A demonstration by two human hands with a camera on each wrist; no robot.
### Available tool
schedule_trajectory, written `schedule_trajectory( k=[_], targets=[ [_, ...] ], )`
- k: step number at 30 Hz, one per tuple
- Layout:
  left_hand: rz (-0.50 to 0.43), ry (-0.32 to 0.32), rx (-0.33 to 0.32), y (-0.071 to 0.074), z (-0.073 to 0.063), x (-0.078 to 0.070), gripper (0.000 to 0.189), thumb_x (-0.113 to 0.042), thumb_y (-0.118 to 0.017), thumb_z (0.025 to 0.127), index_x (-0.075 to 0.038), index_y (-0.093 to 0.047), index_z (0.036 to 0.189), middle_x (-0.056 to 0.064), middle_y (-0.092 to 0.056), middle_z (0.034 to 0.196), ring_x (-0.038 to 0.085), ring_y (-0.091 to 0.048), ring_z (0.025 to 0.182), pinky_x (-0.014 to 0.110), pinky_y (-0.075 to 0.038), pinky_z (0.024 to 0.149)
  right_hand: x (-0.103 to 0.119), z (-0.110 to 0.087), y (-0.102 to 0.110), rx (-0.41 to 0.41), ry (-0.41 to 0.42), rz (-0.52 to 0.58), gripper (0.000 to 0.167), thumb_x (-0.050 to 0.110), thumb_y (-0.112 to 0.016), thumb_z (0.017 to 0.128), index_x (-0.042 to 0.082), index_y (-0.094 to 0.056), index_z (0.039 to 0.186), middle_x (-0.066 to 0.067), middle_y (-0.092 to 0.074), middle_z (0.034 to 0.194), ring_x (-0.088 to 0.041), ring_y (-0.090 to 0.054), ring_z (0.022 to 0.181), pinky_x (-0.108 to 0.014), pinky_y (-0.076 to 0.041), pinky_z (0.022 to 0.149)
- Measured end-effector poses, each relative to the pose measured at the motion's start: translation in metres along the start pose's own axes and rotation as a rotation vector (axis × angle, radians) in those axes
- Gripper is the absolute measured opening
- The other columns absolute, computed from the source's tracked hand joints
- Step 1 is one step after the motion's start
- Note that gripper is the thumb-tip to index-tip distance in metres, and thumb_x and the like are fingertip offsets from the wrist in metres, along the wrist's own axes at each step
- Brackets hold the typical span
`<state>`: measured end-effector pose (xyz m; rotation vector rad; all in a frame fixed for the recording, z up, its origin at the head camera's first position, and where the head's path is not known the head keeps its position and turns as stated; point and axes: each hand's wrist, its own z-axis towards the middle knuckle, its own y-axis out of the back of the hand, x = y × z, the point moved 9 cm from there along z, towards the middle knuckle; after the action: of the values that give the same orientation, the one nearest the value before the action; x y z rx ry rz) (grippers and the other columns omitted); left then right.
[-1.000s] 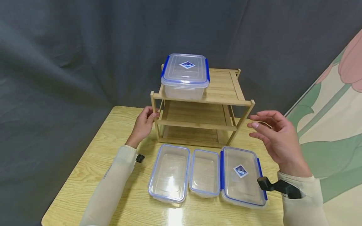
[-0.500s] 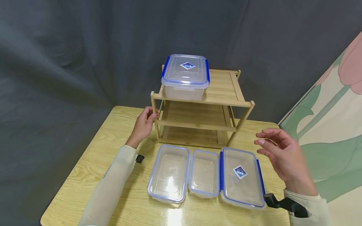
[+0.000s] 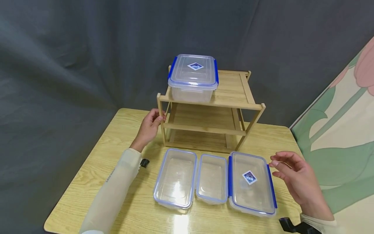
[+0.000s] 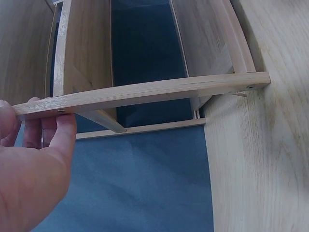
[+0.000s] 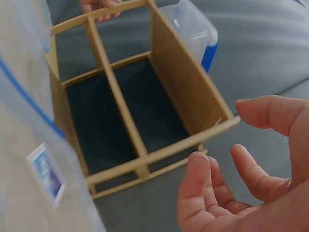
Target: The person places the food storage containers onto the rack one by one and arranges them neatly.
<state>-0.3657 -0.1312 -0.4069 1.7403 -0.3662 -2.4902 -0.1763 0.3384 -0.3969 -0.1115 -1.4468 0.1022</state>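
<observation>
Blue diamond labels (image 3: 195,66), two in number, read BXH: one on the upper container (image 3: 193,79), set at the left edge of the wooden rack's (image 3: 201,117) top tier, one on the right-hand container (image 3: 253,196). Containers totalled four; the narrow container (image 3: 212,178) and left-hand container (image 3: 176,175) completed a row of three on the table (image 3: 99,162), before the rack. My left hand (image 3: 148,127) gripped the rack's left front leg (image 3: 159,104); my right hand (image 3: 302,180), its bent fingers apart and holding nothing, hovered near the table's right edge.
</observation>
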Motion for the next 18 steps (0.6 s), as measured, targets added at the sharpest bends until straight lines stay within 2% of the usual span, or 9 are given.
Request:
schedule_trajectory(
  k=[4, 9, 15, 18],
  targets=[
    [-0.014, -0.006, -0.021, 0.001, 0.0, 0.002, 0.029, -0.014, -0.05, 0.112, 0.0, -0.059, 0.137, 0.025, -0.067, 0.123, 0.036, -0.064, 0.116, 0.044, -0.053, 0.101, -0.017, -0.008, 0.012, -0.043, -0.042, -0.021, 0.032, -0.011, -0.056, 0.103, 0.013, -0.068, 0.121, 0.003, -0.074, 0.11, -0.009, -0.075, 0.096, -0.025, -0.061, 0.071],
    [-0.069, -0.015, -0.048, 0.002, 0.0, 0.002, 0.031, -0.012, -0.051, 0.112, -0.005, -0.06, 0.141, 0.03, -0.064, 0.127, 0.04, -0.063, 0.12, 0.029, -0.054, 0.098, -0.033, -0.017, 0.021, -0.074, -0.09, -0.089, 0.03, -0.007, -0.061, 0.103, 0.016, -0.067, 0.12, 0.005, -0.073, 0.11, -0.007, -0.072, 0.094, -0.025, -0.061, 0.072],
    [-0.145, 0.012, -0.059, 0.001, -0.002, 0.005, 0.036, -0.004, -0.05, 0.111, -0.004, -0.055, 0.147, 0.032, -0.061, 0.131, 0.037, -0.062, 0.123, 0.035, -0.055, 0.105, -0.046, -0.028, 0.034, -0.098, -0.133, -0.182, 0.028, -0.004, -0.064, 0.102, 0.017, -0.066, 0.12, 0.008, -0.072, 0.11, -0.006, -0.071, 0.094, -0.026, -0.06, 0.073],
    [-0.162, 0.005, -0.052, -0.002, -0.001, 0.003, 0.039, -0.002, -0.051, 0.11, -0.006, -0.054, 0.149, 0.031, -0.06, 0.131, 0.037, -0.063, 0.124, 0.037, -0.055, 0.107, -0.054, -0.034, 0.044, -0.133, -0.163, -0.235, 0.026, -0.001, -0.067, 0.102, 0.019, -0.065, 0.119, 0.01, -0.072, 0.108, -0.004, -0.071, 0.094, -0.025, -0.06, 0.072]
  ],
)
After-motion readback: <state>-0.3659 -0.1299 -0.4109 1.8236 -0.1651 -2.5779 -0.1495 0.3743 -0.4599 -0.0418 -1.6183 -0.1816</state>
